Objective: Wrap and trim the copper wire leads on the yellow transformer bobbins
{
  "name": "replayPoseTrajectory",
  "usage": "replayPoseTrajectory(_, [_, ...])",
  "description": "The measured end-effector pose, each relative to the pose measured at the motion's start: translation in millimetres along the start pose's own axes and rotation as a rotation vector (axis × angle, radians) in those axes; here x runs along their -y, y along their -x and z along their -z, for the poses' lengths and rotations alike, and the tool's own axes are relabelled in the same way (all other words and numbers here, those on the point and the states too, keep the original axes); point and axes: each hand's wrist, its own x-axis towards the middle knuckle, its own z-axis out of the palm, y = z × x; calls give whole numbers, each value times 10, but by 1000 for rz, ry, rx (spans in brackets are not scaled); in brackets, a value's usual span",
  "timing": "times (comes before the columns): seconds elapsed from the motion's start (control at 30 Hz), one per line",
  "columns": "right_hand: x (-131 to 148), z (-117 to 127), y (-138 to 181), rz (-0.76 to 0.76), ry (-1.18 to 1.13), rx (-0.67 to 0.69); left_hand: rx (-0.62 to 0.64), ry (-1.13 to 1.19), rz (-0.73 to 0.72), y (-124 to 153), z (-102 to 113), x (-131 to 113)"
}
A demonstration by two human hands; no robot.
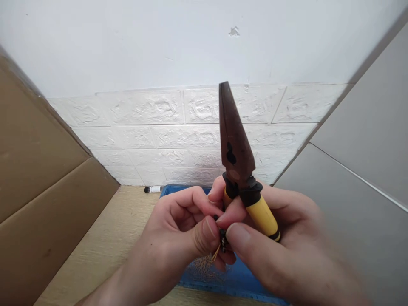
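Note:
My right hand point(280, 238) grips rusty long-nose pliers point(235, 146) by their yellow handles, jaws closed and pointing up toward the wall. Its thumb and forefinger also pinch a small dark part point(223, 240) that has a thin golden wire hanging from it. My left hand point(178, 225) is curled, its thumb and fingers pinching the same small part from the left. Both hands meet just above a blue tray point(236, 280), which they mostly hide.
Fine golden wire scraps point(204, 267) lie in the blue tray on the wooden table point(124, 229). A black-and-white marker point(153, 189) lies by the white brick wall. A cardboard sheet point(41, 170) stands at the left, and a grey panel point(360, 170) at the right.

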Motion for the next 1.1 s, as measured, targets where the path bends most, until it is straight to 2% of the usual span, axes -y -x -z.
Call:
replayPoseTrajectory(0.07, [22,-24,39,-42,-91,-8,39,-10,14,-24,-12,-20])
replayPoseTrajectory(0.13, [22,-44,97,-14,-107,-52,63,-11,30,-40,-16,-30])
replayPoseTrajectory(0.27, [-34,-8,162,140,140,-128,67,14,29,-37,-4,-16])
replayPoseTrajectory(0.53, [-114,156,-53,310,290,26,55,9,10,-27,-9,-9])
replayPoseTrajectory(0.7, [-105,119,-10,262,307,-47,26,23,17,-12,0,3])
replayPoseTrajectory(1.1, [-133,121,-10,296,316,-24,74,34,-5,-40,12,-6])
